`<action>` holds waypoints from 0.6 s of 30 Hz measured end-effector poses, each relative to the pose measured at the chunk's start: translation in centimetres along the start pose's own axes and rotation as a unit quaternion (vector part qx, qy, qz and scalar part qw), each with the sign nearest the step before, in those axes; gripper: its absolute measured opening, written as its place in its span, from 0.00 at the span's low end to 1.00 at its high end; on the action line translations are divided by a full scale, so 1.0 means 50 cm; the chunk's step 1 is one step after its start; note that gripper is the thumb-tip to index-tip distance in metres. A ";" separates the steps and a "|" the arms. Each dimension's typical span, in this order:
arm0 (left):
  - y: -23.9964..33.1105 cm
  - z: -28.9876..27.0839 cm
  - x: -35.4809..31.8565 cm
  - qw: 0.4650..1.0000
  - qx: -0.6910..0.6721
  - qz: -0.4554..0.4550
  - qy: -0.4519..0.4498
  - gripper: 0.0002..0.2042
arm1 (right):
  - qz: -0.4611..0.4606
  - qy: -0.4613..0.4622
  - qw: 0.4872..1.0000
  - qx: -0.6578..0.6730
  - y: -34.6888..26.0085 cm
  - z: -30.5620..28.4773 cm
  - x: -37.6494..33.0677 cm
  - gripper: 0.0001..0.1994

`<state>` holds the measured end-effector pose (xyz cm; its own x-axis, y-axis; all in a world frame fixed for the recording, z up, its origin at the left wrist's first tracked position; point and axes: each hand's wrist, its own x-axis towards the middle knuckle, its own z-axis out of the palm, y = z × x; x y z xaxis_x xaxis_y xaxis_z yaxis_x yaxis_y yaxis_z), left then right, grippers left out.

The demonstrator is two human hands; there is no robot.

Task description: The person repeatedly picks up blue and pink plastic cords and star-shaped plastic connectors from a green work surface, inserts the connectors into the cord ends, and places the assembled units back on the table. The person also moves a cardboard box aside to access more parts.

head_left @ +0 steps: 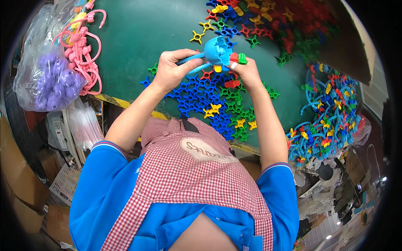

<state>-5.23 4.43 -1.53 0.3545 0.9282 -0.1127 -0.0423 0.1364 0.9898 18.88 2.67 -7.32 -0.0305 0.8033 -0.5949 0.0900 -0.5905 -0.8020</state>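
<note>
My left hand [173, 69] is closed round the curved strips of a light blue plastic piece with a notched dome [216, 50], held above the table. My right hand [246, 73], with a white band on one finger, is closed at the dome's right side. Small plastic pieces, one red [234, 57] and one green [242, 58], show at its fingertips. Under my hands lies a spread of blue four-armed pieces [194, 94], with green ones [245, 113] to the right and a few yellow ones [212, 110] among them.
Pink curved plastic pieces [83, 54] and a clear bag of purple pieces [56, 85] lie at the left. Mixed coloured pieces [289, 25] pile up at the back right beside a brown panel [351, 46]. A heap of light blue assemblies [326, 121] sits at the right edge.
</note>
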 end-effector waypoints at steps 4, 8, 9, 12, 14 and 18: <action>0.003 0.005 -0.014 0.992 -0.118 -0.016 -0.052 0.09 | -0.209 -0.058 0.943 -0.253 -0.022 0.012 -0.042 0.18; 0.011 0.025 -0.024 0.992 -0.113 0.016 -0.056 0.09 | -0.190 -0.125 0.899 -0.374 -0.035 0.024 -0.091 0.28; 0.008 0.019 -0.026 0.984 -0.168 -0.041 -0.046 0.09 | -0.178 -0.136 0.931 -0.289 -0.044 0.020 -0.107 0.31; 0.002 0.032 -0.029 0.948 -0.311 -0.070 0.004 0.16 | -0.195 -0.092 0.976 0.041 -0.013 -0.009 -0.139 0.26; -0.001 0.058 -0.035 0.946 -0.311 -0.086 0.012 0.19 | -0.272 -0.030 0.956 -0.110 0.030 -0.018 -0.147 0.18; -0.005 0.096 -0.036 0.932 -0.327 -0.154 -0.021 0.23 | -0.143 0.077 0.984 0.077 0.053 -0.028 -0.195 0.10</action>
<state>-1.36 1.06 -1.15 0.4803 0.7971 -0.3660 -0.4880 0.5896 0.6436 20.82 -6.59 -3.56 0.1191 0.9336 -0.3379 -0.0518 -0.3340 -0.9412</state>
